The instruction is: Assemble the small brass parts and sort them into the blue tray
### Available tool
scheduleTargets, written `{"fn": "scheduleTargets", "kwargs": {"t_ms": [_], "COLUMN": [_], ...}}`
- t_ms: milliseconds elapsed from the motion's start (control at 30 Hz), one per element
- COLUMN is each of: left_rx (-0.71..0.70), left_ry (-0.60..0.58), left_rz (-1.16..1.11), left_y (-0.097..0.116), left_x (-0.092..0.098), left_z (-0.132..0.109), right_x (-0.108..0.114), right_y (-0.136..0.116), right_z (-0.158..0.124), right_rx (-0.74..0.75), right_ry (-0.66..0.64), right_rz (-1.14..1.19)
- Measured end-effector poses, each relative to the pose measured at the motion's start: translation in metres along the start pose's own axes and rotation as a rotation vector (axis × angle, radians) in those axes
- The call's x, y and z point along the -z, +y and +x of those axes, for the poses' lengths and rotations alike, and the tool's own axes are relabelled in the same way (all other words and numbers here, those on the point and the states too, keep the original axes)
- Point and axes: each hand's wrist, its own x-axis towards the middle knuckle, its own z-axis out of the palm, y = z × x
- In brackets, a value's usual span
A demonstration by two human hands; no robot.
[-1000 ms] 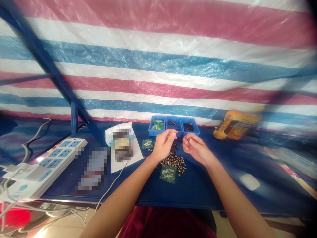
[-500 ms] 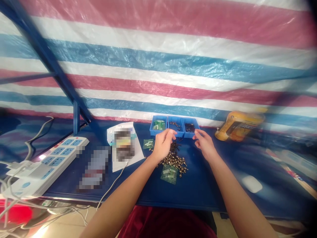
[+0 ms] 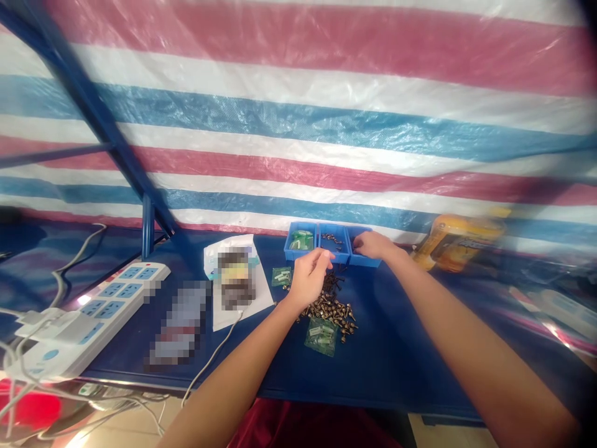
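My left hand (image 3: 308, 280) hangs with its fingers pinched together just in front of a blue three-compartment tray (image 3: 333, 261), beside the middle compartment. My right hand (image 3: 375, 246) reaches over the tray's right compartment, covering most of it, and I cannot tell if its fingertips hold anything. Small green packets (image 3: 301, 241) fill the left compartment, and a few screws (image 3: 332, 238) lie in the middle one. Below my left hand spreads a loose pile of brass-coloured screws (image 3: 329, 308). A small green plastic bag (image 3: 321, 336) lies on its near side, and another (image 3: 281, 276) lies to its left.
A white power strip (image 3: 107, 311) with cables lies at the left of the blue table (image 3: 387, 367). A blurred item on white paper (image 3: 237, 298) and a blurred packet (image 3: 180, 323) sit beside it. A yellow container (image 3: 457, 242) stands at the right, before a striped tarpaulin (image 3: 298, 124).
My right hand has moved forward from above the screw pile to over the tray's right compartment. My left hand has barely moved.
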Motion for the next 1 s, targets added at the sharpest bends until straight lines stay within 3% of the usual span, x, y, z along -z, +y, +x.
{"fn": "scheduleTargets", "kwargs": {"t_ms": [300,567,1000], "left_rx": [-0.006,-0.006,0.002], "left_ry": [-0.026,-0.034,-0.054], "left_rz": [0.032,0.031,0.037], "left_y": [0.000,-0.003,-0.002], "left_x": [0.000,0.001,0.001], "left_z": [-0.001,-0.001,0.000], "right_x": [-0.005,-0.004,0.002], "right_y": [-0.001,-0.002,0.015], "right_z": [0.016,0.020,0.024], "right_rx": [-0.037,0.030,0.072], "right_ry": [-0.040,-0.033,-0.078], "right_rz": [-0.071,-0.139,-0.141]}}
